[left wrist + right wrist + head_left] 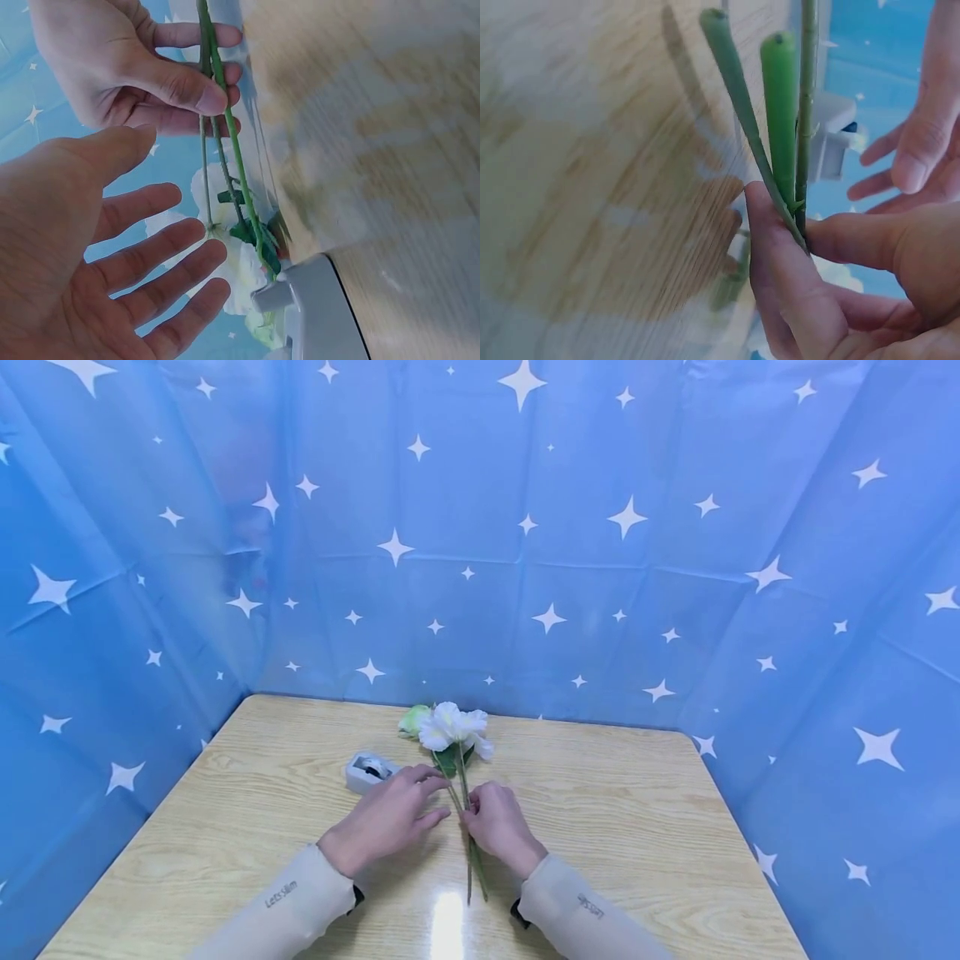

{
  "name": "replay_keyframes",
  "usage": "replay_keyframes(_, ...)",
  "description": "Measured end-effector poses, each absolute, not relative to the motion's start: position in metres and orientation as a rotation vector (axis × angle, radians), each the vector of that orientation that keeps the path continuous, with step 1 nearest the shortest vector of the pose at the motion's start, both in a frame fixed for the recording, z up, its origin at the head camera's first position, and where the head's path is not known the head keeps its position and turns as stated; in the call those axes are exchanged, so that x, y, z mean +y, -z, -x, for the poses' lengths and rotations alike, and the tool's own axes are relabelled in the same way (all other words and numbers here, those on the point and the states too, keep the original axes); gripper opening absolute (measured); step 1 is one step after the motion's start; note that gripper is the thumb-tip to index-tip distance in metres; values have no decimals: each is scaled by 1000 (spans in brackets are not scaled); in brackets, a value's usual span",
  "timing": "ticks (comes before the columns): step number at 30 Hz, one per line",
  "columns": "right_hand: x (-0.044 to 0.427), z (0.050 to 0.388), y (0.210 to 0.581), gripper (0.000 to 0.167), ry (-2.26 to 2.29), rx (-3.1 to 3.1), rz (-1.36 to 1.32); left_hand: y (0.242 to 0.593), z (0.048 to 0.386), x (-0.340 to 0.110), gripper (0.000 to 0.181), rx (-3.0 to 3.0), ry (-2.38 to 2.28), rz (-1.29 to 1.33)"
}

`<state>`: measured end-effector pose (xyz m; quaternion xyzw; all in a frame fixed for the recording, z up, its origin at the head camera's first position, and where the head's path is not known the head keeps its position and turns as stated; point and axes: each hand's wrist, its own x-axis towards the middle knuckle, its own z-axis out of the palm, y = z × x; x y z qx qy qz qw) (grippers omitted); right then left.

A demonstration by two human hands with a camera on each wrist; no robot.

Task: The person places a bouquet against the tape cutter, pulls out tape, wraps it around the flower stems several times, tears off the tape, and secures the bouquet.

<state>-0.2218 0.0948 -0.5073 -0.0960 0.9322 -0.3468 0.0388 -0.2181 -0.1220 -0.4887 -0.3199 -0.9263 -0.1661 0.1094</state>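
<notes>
The right hand point(501, 823) pinches several green stems point(467, 802) between thumb and fingers; in the right wrist view their cut ends point(780, 112) stick out past the fingertips. White blooms point(452, 727) and a pale green bloom point(415, 721) top the bunch, with dark green leaves point(247, 231) below them. Beside the stems, the left hand point(393, 817) is spread with fingers apart and relaxed, holding nothing; the left wrist view shows its palm point(45, 247) near the stems, not gripping them.
A grey-white tape dispenser point(363, 774) stands on the wooden table point(637, 827), just beyond the left hand. Blue cloth with white stars point(480, 593) hangs behind the table and at both sides.
</notes>
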Motion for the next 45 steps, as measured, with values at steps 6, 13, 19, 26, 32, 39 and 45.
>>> replay_keyframes(6,89,223,509,32,1099,2839,263,485,222,-125,44,-2738,526,937)
replay_keyframes(13,80,223,504,25,1059,2843,168,480,225,-129,45,-2749,509,908)
replay_keyframes(19,73,224,501,32,1081,2785,180,475,230,-138,43,-2781,484,842)
replay_keyframes(26,73,223,502,31,1225,2655,198,473,240,-148,42,-2766,482,844)
replay_keyframes(32,72,221,498,31,1279,2580,202,472,244,-158,41,-2755,467,836)
replay_keyframes(39,81,220,489,29,1231,2596,281,467,248,-166,41,-2763,470,840)
replay_keyframes(45,90,218,480,51,1163,2677,294,462,246,-172,40,-2768,460,836)
